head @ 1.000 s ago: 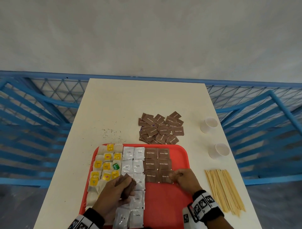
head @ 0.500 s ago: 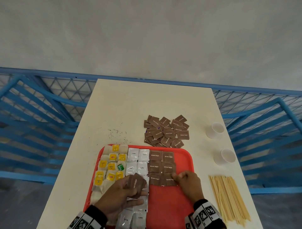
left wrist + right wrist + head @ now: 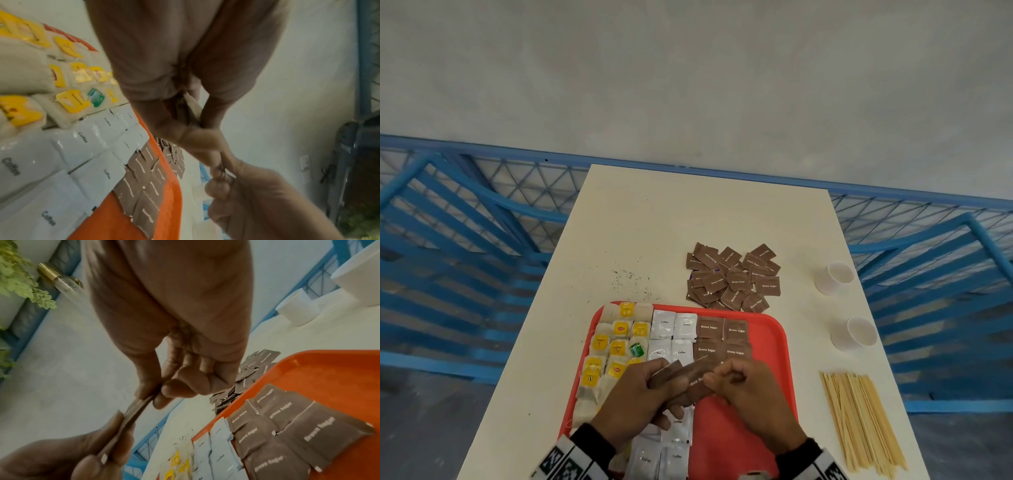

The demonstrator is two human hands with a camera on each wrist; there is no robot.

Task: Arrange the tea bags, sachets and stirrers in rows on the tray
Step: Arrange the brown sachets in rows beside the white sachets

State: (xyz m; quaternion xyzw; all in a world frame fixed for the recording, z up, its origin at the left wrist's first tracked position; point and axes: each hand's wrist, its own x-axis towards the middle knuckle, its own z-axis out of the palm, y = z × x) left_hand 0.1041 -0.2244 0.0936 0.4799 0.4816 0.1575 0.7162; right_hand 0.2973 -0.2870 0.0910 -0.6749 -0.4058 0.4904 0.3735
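Fingers (image 3: 709, 378) of the right hand (image 3: 753, 397) pinch one end of a small stack of brown sugar sachets (image 3: 688, 382), thumb against forefinger, and the left hand (image 3: 633, 401) grips the other end of the same stack, fingers curled round it. Both hands hover above the near half of the red tray (image 3: 770, 342), the stack held edge-on between them in both wrist views. On the tray, tea bags with yellow tags (image 3: 616, 342) fill the left side, one green tag among them. White coffee sachets (image 3: 673, 327) run in two columns down the middle, and brown sugar sachets laid flat (image 3: 722, 339) sit just right of those, touching them. The tray's right side is bare red. Beyond the tray's far edge, a loose heap of brown sachets (image 3: 732, 277) lies on the worktop (image 3: 654, 222). Along the worktop's right edge stand two white paper cups (image 3: 835, 277), and nearer the near right corner lies a bundle of wooden stirrers (image 3: 859, 421).
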